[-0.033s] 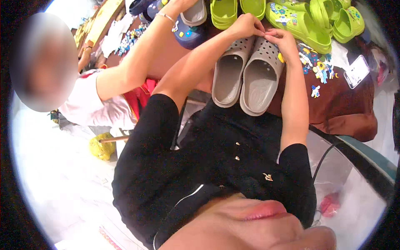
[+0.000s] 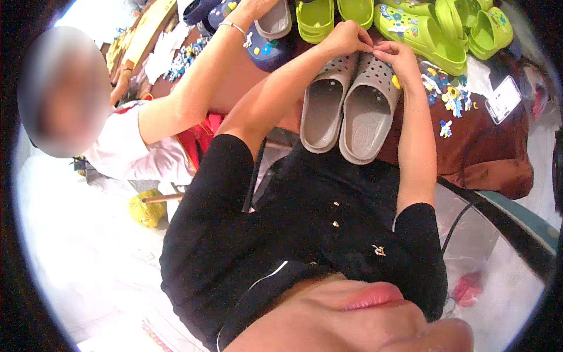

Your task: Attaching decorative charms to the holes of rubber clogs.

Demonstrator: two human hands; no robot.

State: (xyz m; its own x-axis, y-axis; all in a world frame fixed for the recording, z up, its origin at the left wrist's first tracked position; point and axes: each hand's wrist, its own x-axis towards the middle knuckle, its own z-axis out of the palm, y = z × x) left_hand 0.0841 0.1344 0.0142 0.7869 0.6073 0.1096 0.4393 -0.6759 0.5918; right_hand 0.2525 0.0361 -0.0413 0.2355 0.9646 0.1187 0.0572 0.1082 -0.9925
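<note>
A pair of grey clogs, the left clog [image 2: 322, 114] and the right clog [image 2: 368, 117], lies side by side in front of me, toes pointing away. Over their holed toes my left hand [image 2: 350, 39] and my right hand [image 2: 399, 58] meet, thumbs and fingertips pinched close together. Whatever sits between the fingertips is too small to make out. A yellow charm [image 2: 396, 82] shows on the outer side of the right clog, just below my right hand. Both openings of the clogs face up.
Lime-green clogs [image 2: 419, 38] with charms stand beyond my hands. Loose charms [image 2: 448, 94] and a phone [image 2: 503, 100] lie at the right on brown cloth [image 2: 487, 146]. At the left, a co-worker's arm [image 2: 193, 88] reaches toward a grey clog [image 2: 274, 22] beside a blue clog [image 2: 267, 54].
</note>
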